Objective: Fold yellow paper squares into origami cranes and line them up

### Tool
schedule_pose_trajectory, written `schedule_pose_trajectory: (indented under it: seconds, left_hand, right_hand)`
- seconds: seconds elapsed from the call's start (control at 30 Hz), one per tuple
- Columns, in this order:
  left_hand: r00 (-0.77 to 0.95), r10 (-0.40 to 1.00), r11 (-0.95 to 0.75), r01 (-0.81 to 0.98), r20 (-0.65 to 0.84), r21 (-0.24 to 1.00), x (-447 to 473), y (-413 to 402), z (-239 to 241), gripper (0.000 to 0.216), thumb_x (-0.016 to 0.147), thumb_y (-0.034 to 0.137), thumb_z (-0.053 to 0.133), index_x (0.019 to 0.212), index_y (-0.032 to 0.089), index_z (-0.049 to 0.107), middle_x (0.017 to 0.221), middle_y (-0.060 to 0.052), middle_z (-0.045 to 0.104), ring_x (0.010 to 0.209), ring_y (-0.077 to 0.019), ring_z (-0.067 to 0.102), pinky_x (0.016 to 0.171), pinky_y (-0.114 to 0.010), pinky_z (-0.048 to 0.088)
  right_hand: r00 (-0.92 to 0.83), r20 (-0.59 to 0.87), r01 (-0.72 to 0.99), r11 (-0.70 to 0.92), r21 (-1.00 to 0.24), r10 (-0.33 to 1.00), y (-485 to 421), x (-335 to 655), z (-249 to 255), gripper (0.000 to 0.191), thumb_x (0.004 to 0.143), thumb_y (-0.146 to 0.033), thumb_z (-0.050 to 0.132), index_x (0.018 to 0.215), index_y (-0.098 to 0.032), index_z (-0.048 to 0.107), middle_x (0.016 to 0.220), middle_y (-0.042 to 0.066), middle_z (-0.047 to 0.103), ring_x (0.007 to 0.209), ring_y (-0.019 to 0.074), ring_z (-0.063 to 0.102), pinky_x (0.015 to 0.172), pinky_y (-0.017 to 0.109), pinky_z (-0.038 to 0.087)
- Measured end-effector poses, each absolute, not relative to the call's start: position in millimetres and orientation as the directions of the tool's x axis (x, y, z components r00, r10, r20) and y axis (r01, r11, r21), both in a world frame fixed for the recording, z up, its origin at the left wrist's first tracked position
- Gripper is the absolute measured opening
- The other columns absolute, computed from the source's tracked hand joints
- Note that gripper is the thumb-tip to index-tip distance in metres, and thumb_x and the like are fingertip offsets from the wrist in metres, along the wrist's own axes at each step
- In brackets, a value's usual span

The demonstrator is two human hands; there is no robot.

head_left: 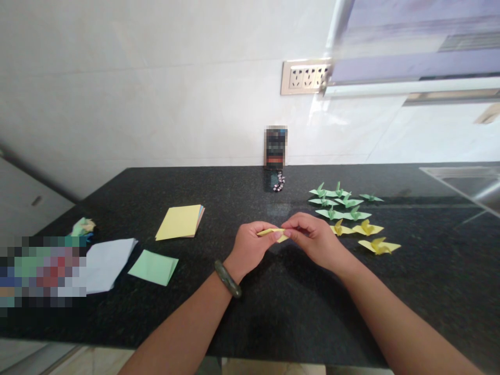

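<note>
A small folded piece of yellow paper [273,233] is held up above the dark counter between my two hands. My left hand [251,245] pinches its left part, thumb along the near side. On its right end, the thumb and forefinger of my right hand [314,240] are closed. Just beyond and right of my right hand stand several folded paper cranes: yellow cranes [378,246] nearer and green cranes [354,213] farther back. To the left lie a stack of square paper with a yellow sheet on top [179,222] and a folded green sheet [154,267].
White paper sheets [111,263] and crumpled paper scraps [83,227] lie at the left, beside a blurred-out colourful item [42,271]. A phone-like object [275,148] with a beaded strap [278,182] leans on the wall. A sink [476,182] edges the right.
</note>
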State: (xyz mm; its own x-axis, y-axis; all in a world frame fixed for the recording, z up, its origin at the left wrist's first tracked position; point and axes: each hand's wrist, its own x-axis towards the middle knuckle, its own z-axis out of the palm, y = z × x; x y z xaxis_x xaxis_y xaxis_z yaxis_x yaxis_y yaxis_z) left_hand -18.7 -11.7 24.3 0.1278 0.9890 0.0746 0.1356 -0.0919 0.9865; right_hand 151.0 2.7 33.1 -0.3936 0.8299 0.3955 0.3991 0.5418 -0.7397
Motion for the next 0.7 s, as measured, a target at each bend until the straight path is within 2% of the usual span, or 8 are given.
schedule_pose_trajectory:
  seconds: [0.27,0.7]
  left_hand:
    - [0.106,0.979,-0.196,0.226,0.176,0.954,-17.7,-13.3,26.4,0.017,0.071,0.029,0.063,0.074,0.015,0.07,0.072,-0.004,0.068,0.066,-0.0145,0.059,0.061,-0.023,0.044]
    - [0.099,0.988,-0.139,0.185,0.122,0.973,-17.3,-13.1,26.1,0.02,0.07,0.032,0.064,0.073,0.013,0.069,0.07,-0.004,0.068,0.063,-0.0137,0.058,0.058,-0.023,0.044]
  right_hand:
    - [-0.438,0.351,0.395,0.528,-0.752,0.828,2.0,153.8,38.4,0.012,0.082,-0.021,0.054,0.078,-0.018,0.065,0.074,0.003,0.062,0.071,0.014,0.057,0.066,0.026,0.044]
    - [-0.417,0.388,0.39,0.547,-0.741,0.822,-0.5,151.8,38.0,0.013,0.081,-0.022,0.054,0.074,-0.018,0.064,0.072,0.003,0.06,0.068,0.0143,0.055,0.062,0.026,0.042]
